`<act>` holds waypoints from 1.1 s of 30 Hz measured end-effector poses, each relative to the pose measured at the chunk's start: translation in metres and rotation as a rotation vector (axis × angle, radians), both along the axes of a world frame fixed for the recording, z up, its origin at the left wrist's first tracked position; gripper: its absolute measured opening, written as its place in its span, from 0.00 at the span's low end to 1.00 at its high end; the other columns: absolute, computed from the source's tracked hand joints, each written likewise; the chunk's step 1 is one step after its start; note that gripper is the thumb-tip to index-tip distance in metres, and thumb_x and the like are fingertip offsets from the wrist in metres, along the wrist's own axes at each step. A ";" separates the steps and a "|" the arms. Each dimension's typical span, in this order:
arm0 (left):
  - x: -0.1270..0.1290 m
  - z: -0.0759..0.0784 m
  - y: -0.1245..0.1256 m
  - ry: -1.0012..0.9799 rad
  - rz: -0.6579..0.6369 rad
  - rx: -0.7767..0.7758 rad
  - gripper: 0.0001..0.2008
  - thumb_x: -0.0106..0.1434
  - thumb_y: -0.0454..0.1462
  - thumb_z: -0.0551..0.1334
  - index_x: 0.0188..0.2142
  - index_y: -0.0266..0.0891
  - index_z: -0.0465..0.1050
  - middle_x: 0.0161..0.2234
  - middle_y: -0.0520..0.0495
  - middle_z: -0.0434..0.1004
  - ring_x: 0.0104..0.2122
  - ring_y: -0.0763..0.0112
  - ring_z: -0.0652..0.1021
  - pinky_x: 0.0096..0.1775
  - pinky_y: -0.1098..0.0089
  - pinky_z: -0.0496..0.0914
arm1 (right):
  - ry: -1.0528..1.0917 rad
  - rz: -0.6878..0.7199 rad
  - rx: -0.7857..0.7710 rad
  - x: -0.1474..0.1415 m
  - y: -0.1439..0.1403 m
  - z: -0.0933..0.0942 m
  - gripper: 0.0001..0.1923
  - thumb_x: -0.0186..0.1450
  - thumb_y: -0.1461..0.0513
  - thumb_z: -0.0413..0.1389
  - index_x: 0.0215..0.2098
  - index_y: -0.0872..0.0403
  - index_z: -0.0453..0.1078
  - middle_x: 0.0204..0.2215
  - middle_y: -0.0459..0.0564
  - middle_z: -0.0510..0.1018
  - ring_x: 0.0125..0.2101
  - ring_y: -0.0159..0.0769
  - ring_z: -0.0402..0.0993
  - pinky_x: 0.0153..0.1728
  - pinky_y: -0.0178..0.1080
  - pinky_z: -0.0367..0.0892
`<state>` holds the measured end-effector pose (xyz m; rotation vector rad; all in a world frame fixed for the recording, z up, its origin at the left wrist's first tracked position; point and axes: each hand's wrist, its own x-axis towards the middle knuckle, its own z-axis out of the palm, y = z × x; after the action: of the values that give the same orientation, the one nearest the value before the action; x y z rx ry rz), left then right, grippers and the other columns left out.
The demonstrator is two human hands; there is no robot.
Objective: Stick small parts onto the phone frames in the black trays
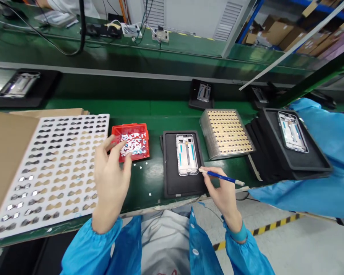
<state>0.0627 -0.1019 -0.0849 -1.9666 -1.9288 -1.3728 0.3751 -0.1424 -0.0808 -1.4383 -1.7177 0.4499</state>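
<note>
My right hand [222,191] grips a slim blue pen-like tool [222,177] with white ends. Its tip is at the lower right corner of a phone frame [187,160], which lies on a black tray [176,185] in front of me. Light blue strips and a dark ribbon show inside that frame. Over the near left side of a red bin [148,145], my left hand [111,172] is raised with thumb and fingers apart; nothing shows between them. Small white and bluish pieces [134,143] fill the bin, and several lie loose on the green bench.
Left stands a white sheet [71,179] with rows of dark and tan bow-shaped parts. A clear stacked tray [226,131] of small parts stands right of the frame. Farther right are stacked black trays [298,162] with another phone frame [292,131], beside a blue-sleeved person [329,152].
</note>
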 end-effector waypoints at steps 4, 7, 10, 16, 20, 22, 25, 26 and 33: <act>0.027 0.000 -0.015 -0.005 -0.183 0.046 0.15 0.75 0.29 0.62 0.57 0.43 0.77 0.58 0.39 0.81 0.58 0.54 0.81 0.59 0.54 0.75 | -0.196 0.094 0.035 0.004 0.003 -0.004 0.09 0.78 0.63 0.56 0.50 0.48 0.78 0.43 0.51 0.88 0.43 0.43 0.88 0.46 0.43 0.82; 0.059 -0.003 -0.028 0.009 -0.507 -0.022 0.13 0.77 0.29 0.60 0.55 0.43 0.77 0.50 0.46 0.85 0.54 0.59 0.81 0.57 0.58 0.76 | -0.306 0.120 0.047 0.002 0.003 -0.002 0.09 0.79 0.64 0.54 0.51 0.48 0.76 0.43 0.52 0.88 0.42 0.43 0.87 0.42 0.41 0.80; 0.085 -0.012 -0.029 0.053 -0.688 -0.090 0.12 0.77 0.30 0.58 0.52 0.41 0.78 0.48 0.45 0.85 0.55 0.57 0.80 0.56 0.58 0.77 | -0.420 0.141 0.031 0.003 0.006 0.002 0.09 0.79 0.64 0.53 0.51 0.49 0.76 0.42 0.52 0.88 0.39 0.43 0.87 0.38 0.39 0.78; 0.106 -0.030 -0.017 0.252 -0.723 -0.180 0.18 0.74 0.29 0.57 0.60 0.35 0.76 0.51 0.38 0.82 0.53 0.55 0.79 0.51 0.57 0.76 | -0.562 0.170 -0.036 0.000 0.010 0.010 0.08 0.79 0.66 0.53 0.49 0.50 0.74 0.39 0.51 0.87 0.37 0.43 0.86 0.35 0.38 0.76; 0.108 -0.035 -0.018 0.438 -0.732 -0.186 0.23 0.71 0.30 0.59 0.65 0.33 0.74 0.55 0.35 0.80 0.57 0.52 0.77 0.53 0.56 0.72 | -0.532 0.174 -0.138 0.000 0.014 0.014 0.08 0.79 0.65 0.53 0.49 0.49 0.75 0.40 0.52 0.86 0.38 0.44 0.86 0.35 0.38 0.77; 0.109 -0.035 -0.020 0.502 -0.741 -0.188 0.25 0.71 0.30 0.60 0.66 0.31 0.72 0.57 0.34 0.79 0.57 0.52 0.76 0.54 0.57 0.71 | -0.430 0.197 -0.183 0.003 0.017 0.015 0.09 0.79 0.64 0.53 0.48 0.49 0.76 0.41 0.52 0.87 0.40 0.44 0.87 0.38 0.39 0.79; 0.111 -0.034 -0.023 0.575 -0.729 -0.206 0.25 0.72 0.32 0.59 0.67 0.29 0.72 0.58 0.34 0.79 0.57 0.53 0.76 0.55 0.56 0.70 | -0.116 0.175 -0.255 0.007 0.020 0.013 0.08 0.79 0.59 0.56 0.45 0.49 0.78 0.42 0.53 0.88 0.41 0.44 0.88 0.40 0.40 0.83; 0.112 -0.033 -0.024 0.587 -0.720 -0.215 0.25 0.73 0.33 0.59 0.67 0.30 0.72 0.59 0.34 0.79 0.57 0.53 0.75 0.55 0.56 0.70 | 0.017 0.126 -0.277 0.008 0.020 0.012 0.08 0.78 0.56 0.58 0.45 0.49 0.78 0.42 0.53 0.89 0.41 0.44 0.89 0.39 0.40 0.84; 0.111 -0.027 -0.015 0.553 -0.789 -0.246 0.22 0.75 0.35 0.60 0.66 0.32 0.73 0.55 0.36 0.81 0.52 0.54 0.77 0.49 0.58 0.72 | 0.439 -0.112 -0.290 -0.004 0.006 0.016 0.16 0.70 0.48 0.69 0.44 0.49 0.77 0.40 0.53 0.89 0.38 0.44 0.89 0.32 0.40 0.87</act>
<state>0.1737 -0.1167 -0.1118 -2.9874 -1.1453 -0.5203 0.3709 -0.1360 -0.0651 -1.4916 -1.2504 0.9088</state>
